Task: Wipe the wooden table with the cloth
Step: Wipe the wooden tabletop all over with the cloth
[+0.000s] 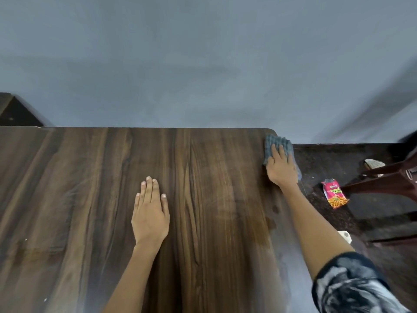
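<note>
My right hand (pixel 281 169) presses the grey cloth (pixel 278 147) flat against the far right corner of the wooden worktop (pixel 203 199), fingers (pixel 275 152) straight and slightly spread over the fabric. My left hand (pixel 150 213) rests palm-down near the worktop's middle, fingers together, holding nothing. A red snack packet (pixel 335 193) lies on the dark floor (pixel 327 159) beside a chair leg (pixel 379 184).
</note>
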Motion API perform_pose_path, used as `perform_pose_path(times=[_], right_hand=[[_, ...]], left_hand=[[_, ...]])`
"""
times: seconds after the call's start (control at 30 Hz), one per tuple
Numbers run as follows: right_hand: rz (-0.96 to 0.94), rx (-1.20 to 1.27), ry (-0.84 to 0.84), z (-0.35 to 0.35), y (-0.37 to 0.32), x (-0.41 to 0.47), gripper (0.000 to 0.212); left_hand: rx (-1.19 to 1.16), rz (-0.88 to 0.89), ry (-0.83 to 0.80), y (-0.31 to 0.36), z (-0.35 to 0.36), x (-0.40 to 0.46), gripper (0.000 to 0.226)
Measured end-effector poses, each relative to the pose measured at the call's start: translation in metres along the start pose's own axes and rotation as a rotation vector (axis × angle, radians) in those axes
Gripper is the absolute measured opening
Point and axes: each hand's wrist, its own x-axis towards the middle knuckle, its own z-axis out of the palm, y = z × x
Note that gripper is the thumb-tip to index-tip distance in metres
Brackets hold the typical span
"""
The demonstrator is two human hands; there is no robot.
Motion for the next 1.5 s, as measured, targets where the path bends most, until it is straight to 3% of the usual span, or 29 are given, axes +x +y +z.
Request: perform_pose_path(times=[0.1, 0.17, 0.33, 0.43, 0.53, 0.73, 0.87, 0.93, 1.1, 1.2, 1.37, 1.5], right_hand=[[0.13, 0.066, 0.015, 0.001, -0.023, -0.036, 0.053], [0.099, 0.076, 0.073, 0.015, -0.059, -0.063, 0.054], [-0.458, 0.068, -0.057, 0.056, -0.154, -0.175, 0.051], [-0.577, 0.065, -0.147, 0.055, -0.157, -0.198, 0.049], [-0.514, 0.011, -0.12, 0.043, -0.12, -0.173, 0.049], [-0.018, 0.062, -0.045, 0.006, 0.009, -0.134, 0.051], [0.14, 0.116, -0.051, 0.009, 0.001, -0.153, 0.053], [0.082, 0.109, -0.051, 0.019, -0.027, -0.173, 0.055], [-0.427, 0.042, -0.151, 0.05, -0.1, -0.255, 0.054], [-0.588, 0.055, -0.222, 0.057, -0.11, -0.292, 0.051], [-0.546, -0.009, -0.245, 0.042, -0.065, -0.262, 0.05], [-0.233, 0.011, -0.115, 0.023, 0.012, -0.227, 0.06]], left_hand=[[-0.021, -0.03, -0.001, 0.006, 0.0, -0.012, 0.048], [-0.036, -0.034, -0.02, 0.01, 0.0, -0.021, 0.049], [-0.038, -0.012, -0.059, 0.011, -0.001, -0.047, 0.055], [-0.018, -0.008, -0.067, 0.012, -0.004, -0.064, 0.06], [-0.05, -0.022, -0.072, 0.015, -0.008, -0.073, 0.05], [-0.038, 0.004, -0.117, 0.011, -0.012, -0.09, 0.05], [-0.032, 0.022, -0.13, 0.008, -0.013, -0.106, 0.05], [-0.033, 0.027, -0.129, 0.007, -0.014, -0.115, 0.05], [-0.04, 0.028, -0.155, 0.006, -0.016, -0.134, 0.051], [-0.057, 0.005, -0.171, 0.005, -0.019, -0.15, 0.053], [-0.032, -0.005, -0.175, 0.004, -0.023, -0.175, 0.051], [-0.02, -0.011, -0.178, 0.004, -0.022, -0.188, 0.051]])
